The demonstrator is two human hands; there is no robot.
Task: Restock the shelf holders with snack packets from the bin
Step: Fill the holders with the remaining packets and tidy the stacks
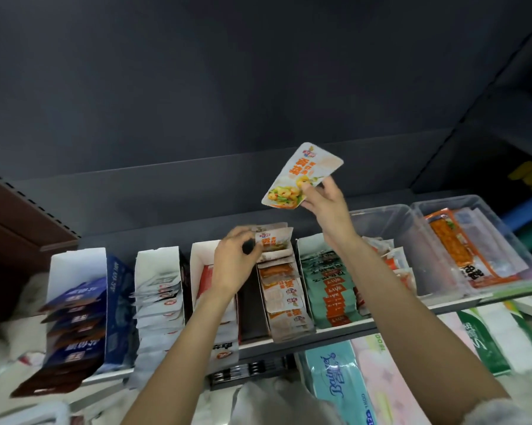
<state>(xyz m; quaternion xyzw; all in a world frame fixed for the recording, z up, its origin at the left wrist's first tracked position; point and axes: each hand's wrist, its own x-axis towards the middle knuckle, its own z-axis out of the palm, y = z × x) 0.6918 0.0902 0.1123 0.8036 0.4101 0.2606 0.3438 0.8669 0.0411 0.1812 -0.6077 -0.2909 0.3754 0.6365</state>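
My right hand (321, 196) pinches a white-and-orange foil snack packet (301, 176) above the shelf; my left hand (235, 259) grips packets at the far end of the white cardboard holder (284, 302), mostly full. Little seems left here.

Glossy foil packet (301, 176), white cardboard holders (74, 262), clear plastic bins (412, 222).
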